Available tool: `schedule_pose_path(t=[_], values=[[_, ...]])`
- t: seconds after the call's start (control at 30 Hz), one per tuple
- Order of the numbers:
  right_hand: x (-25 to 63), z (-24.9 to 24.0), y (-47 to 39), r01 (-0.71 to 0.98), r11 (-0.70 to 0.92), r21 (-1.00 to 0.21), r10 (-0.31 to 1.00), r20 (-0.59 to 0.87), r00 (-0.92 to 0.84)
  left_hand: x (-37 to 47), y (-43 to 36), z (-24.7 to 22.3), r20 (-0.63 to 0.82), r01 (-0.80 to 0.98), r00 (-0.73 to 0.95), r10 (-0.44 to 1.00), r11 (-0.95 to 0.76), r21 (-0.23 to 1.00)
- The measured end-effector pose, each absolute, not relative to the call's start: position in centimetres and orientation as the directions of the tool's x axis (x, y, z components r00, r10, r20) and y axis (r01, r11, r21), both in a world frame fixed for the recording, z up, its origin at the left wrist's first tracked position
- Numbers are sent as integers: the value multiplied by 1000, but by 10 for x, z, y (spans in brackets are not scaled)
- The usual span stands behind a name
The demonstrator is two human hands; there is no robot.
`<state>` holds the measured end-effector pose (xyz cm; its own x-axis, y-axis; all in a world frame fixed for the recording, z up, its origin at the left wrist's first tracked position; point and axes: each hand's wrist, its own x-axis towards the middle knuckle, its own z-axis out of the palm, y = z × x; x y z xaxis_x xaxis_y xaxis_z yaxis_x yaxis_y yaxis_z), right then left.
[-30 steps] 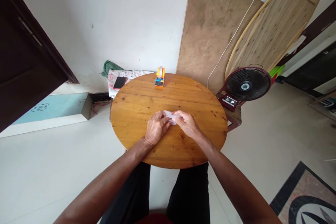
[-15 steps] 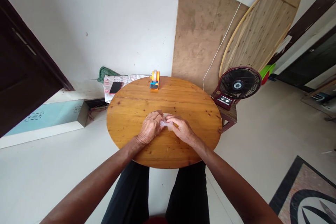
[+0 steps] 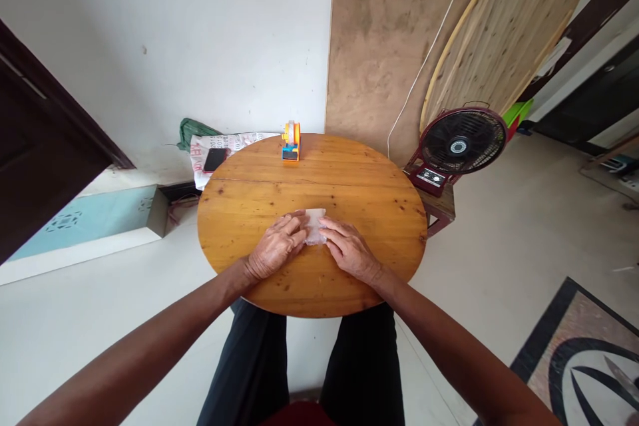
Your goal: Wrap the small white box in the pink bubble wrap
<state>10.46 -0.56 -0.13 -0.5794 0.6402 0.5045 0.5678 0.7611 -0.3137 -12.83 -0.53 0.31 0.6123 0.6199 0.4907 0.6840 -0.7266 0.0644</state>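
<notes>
A small, whitish, partly see-through packet (image 3: 315, 226) lies flat on the round wooden table (image 3: 249, 213), between my two hands. From one side my left hand (image 3: 280, 243) grips its edge, the fingers bent over it and the thumb mostly hidden. On the opposite edge, the fingertips of my right hand (image 3: 351, 249) press and hold the packet. What is inside it, if anything, I cannot make out. Farther back on the tabletop stands an orange and blue tape dispenser (image 3: 291, 142) with a roll of clear tape, apart from both hands.
A dark phone (image 3: 214, 160) lies on a printed white sack (image 3: 197, 146) beyond the table's left rim. To the right, a dark red fan (image 3: 462, 143) sits on a wooden stool (image 3: 442, 208). A brown board (image 3: 374, 46) and a round wooden panel (image 3: 504, 33) lean against the wall.
My hands have moved slightly apart and flattened, and the packet between them now shows more fully, spread flat. The camera view has tilted down a little.
</notes>
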Motion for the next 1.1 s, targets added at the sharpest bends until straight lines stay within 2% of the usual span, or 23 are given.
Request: schedule_pose_path(t=[0.23, 0.53, 0.63, 0.73, 0.8, 0.9, 0.97, 1.0, 1.1], values=[[104, 4, -7, 582, 756, -299, 647, 477, -595, -128, -1, 4, 486, 664, 620, 617, -742, 94], [102, 11, 9, 582, 773, -252, 626, 451, -636, -118, 13, -3, 474, 594, 576, 666, -739, 318], [100, 6, 12, 558, 775, -296, 625, 488, -609, -115, 17, -2, 456, 531, 539, 708, -706, 469], [98, 11, 15, 506, 763, -402, 645, 516, -563, -111, 24, 3, 409, 393, 426, 807, -572, 719], [98, 21, 21, 458, 713, -531, 700, 497, -513, -109, 31, 10, 344, 285, 387, 855, -466, 838], [99, 40, 39, 399, 529, -749, 815, 316, -486, -107, 46, 25, 102, 83, 374, 922, -143, 986], [101, 49, 56, 324, 372, -870, 835, 161, -526, -106, 59, 34, -110, -19, 387, 916, 127, 992], [102, 51, 65, 274, 298, -914, 831, 108, -546, -105, 65, 37, -181, -24, 393, 901, 207, 978], [103, 47, 91, 167, 145, -975, 857, 39, -513, -100, 85, 39, -278, 11, 386, 879, 297, 955]])
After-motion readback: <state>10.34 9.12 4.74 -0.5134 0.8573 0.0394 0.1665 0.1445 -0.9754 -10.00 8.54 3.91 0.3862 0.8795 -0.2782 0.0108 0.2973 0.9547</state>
